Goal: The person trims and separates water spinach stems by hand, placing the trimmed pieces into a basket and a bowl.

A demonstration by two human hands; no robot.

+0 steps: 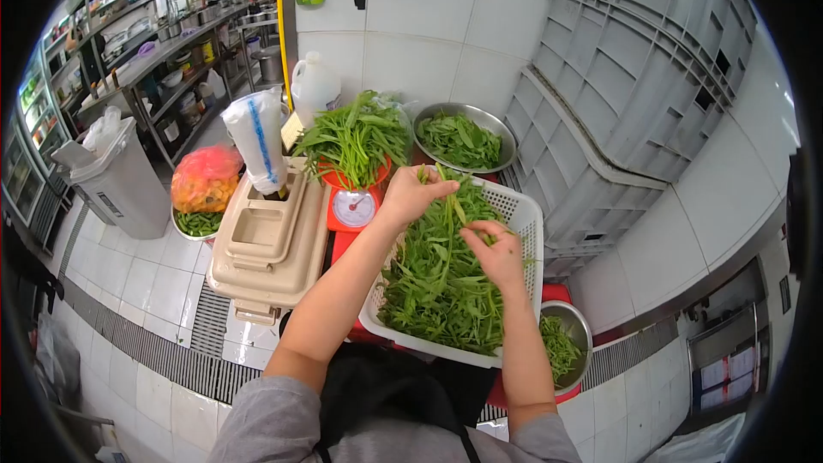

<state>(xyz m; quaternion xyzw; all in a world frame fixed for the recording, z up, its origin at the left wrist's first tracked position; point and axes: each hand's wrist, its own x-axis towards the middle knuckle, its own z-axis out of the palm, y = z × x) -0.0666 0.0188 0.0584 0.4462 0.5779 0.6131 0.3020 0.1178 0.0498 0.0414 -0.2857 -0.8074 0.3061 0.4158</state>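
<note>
A white perforated basket [383,326] holds a heap of leafy greens [446,291]. Above its back part, my left hand [413,197] is closed around the upper end of a green stem [454,206]. Just right of it, my right hand [495,250] pinches at the leaves of that stem with thumb and forefinger. Behind my left hand, a bunch of greens [360,139] lies on a red scale [352,207]. A metal bowl [512,153] of picked leaves stands behind the basket. Another metal bowl [586,339] with cut stems is at the basket's right.
A beige lidded box [266,249] stands left of the scale, with a plastic bag roll [257,139] on it. Farther left are a bowl of green pods [199,223] under an orange bag [204,180] and a grey bin [129,184]. Grey crates [600,103] rise at the right.
</note>
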